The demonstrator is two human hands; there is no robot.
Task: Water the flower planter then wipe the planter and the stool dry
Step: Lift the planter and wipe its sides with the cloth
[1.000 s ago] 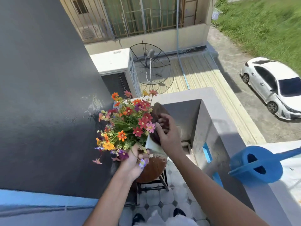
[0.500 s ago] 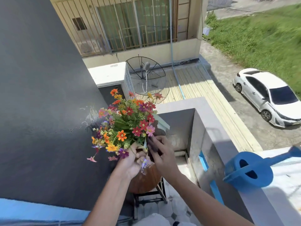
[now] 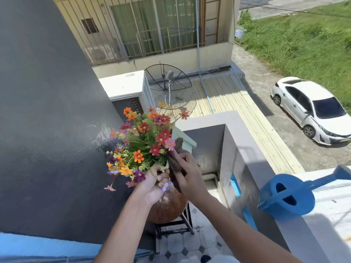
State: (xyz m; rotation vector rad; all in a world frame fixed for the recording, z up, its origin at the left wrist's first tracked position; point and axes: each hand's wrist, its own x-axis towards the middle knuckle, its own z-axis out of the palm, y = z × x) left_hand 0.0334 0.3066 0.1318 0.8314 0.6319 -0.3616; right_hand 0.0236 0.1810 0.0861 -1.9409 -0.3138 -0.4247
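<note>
A pale green planter [image 3: 183, 138] full of red, orange and pink flowers [image 3: 144, 141] is tilted toward the dark wall above a round wooden stool [image 3: 169, 207]. My left hand [image 3: 153, 185] grips the planter's near end under the blooms. My right hand [image 3: 187, 177] presses a dark brown cloth [image 3: 175, 160] against the planter's side. The planter's body is mostly hidden by flowers, cloth and hands.
A blue watering can [image 3: 286, 196] lies on the grey parapet ledge [image 3: 252, 154] at the right. A dark wall [image 3: 47, 130] stands close on the left. Tiled floor [image 3: 176, 243] shows below the stool. Beyond the ledge are a rooftop, a satellite dish [image 3: 169, 88] and a white car [image 3: 311, 109].
My right hand with the cloth has slid down the planter's side toward me. The view has tilted upward, and the left hand keeps its hold.
</note>
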